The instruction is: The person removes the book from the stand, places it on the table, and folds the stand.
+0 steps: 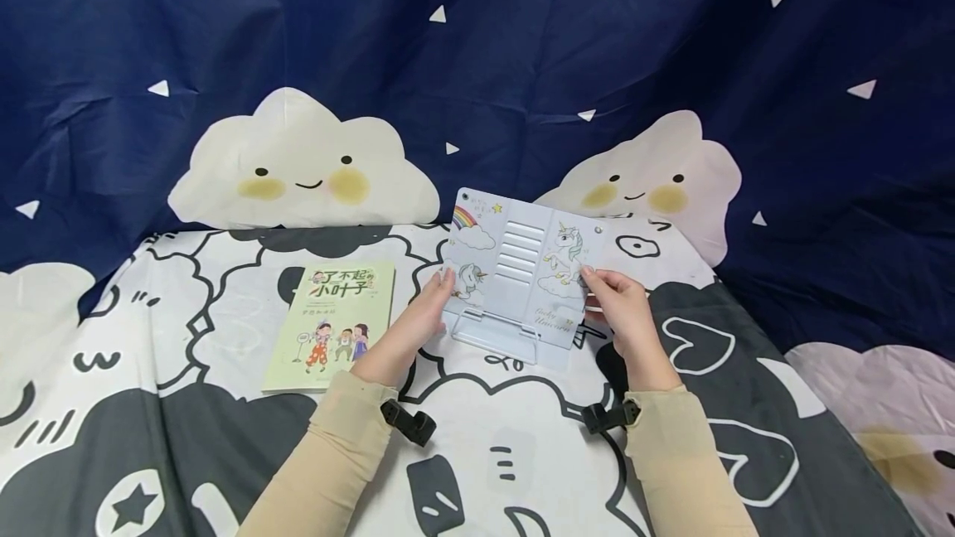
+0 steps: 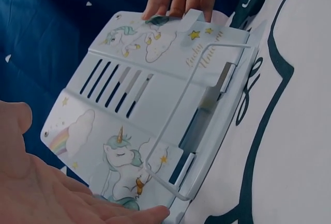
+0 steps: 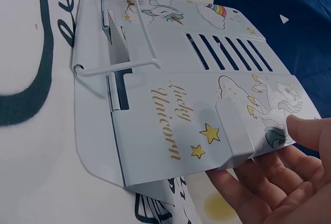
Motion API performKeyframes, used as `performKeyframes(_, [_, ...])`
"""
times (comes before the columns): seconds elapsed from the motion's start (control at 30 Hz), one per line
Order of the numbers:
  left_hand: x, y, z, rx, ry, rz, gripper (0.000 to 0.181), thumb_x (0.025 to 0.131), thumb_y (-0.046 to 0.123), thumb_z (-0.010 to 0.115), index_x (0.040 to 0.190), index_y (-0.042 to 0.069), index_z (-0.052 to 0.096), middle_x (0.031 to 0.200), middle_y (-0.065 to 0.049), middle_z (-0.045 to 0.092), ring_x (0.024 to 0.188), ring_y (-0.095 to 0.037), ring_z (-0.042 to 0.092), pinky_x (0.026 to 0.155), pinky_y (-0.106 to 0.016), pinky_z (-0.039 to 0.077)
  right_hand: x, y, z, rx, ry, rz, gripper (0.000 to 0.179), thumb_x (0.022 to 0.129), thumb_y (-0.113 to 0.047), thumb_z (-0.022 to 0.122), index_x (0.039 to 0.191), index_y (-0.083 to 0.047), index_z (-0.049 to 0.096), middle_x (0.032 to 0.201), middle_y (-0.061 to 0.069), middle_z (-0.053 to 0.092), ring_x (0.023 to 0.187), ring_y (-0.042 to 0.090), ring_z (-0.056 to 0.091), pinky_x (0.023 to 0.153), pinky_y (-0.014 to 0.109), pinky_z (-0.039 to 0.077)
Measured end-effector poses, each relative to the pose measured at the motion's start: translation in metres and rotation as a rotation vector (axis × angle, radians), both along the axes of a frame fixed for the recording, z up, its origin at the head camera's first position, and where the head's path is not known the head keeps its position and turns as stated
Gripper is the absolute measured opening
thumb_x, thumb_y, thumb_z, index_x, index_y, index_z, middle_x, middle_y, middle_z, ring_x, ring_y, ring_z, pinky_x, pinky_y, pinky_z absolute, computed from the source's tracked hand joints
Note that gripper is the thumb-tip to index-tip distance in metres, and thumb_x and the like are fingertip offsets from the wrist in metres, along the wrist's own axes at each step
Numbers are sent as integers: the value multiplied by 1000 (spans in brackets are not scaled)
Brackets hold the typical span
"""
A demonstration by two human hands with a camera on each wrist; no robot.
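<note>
A white metal book stand [image 1: 515, 272] with unicorn and rainbow prints, slots and a wire page holder is tilted up over the bedspread. My right hand [image 1: 619, 305] grips its right edge, thumb on the printed front and fingers behind, as the right wrist view shows. My left hand [image 1: 418, 313] is at the opposite edge. In the left wrist view its fingers [image 2: 83, 203] lie extended along that side, and the thumb stands away from the panel. The wire holder [image 3: 150, 38] folds out near the bottom ledge [image 3: 90, 131]. Flat to the left lies a green-covered book [image 1: 332, 326].
A black-and-white cartoon bedspread [image 1: 477, 437] covers the surface. Behind it hangs a dark blue curtain [image 1: 522, 40] with white triangles and smiling clouds. A black camera mount [image 1: 409, 423] sits on the left wrist, another camera mount [image 1: 610, 417] on the right.
</note>
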State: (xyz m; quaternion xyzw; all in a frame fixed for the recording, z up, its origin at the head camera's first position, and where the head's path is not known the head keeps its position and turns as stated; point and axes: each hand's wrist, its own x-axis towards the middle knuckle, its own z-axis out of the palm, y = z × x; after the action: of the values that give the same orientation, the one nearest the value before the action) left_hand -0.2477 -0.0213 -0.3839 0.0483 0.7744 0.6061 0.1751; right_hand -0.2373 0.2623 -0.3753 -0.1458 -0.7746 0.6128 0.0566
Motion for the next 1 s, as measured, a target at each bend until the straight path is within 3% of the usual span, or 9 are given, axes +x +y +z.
performKeyframes(0.17, [3,3,-1,-39,-23,-36,86,101,63,22,159,6,-6,166,-20,1,142,-49,32,121,-61,16,0,1,0,-9,-5,18,45,97,-39,62,117,1,63,76,-15,65,75,6,65,70,23,58])
performKeyframes(0.43, [3,5,-5,-57,7,-90,83,103,60,22,158,6,-10,166,-17,-6,154,-37,-5,123,-59,3,0,2,-1,-6,-12,50,48,97,-38,62,121,4,61,76,-15,65,75,6,65,66,19,57])
performKeyframes(1.0, [2,5,-8,-57,35,-89,86,101,64,21,158,7,-10,167,-17,-4,154,-34,-5,123,-58,1,2,3,1,26,-1,134,45,97,-31,64,120,7,59,82,-9,63,75,4,65,70,22,59])
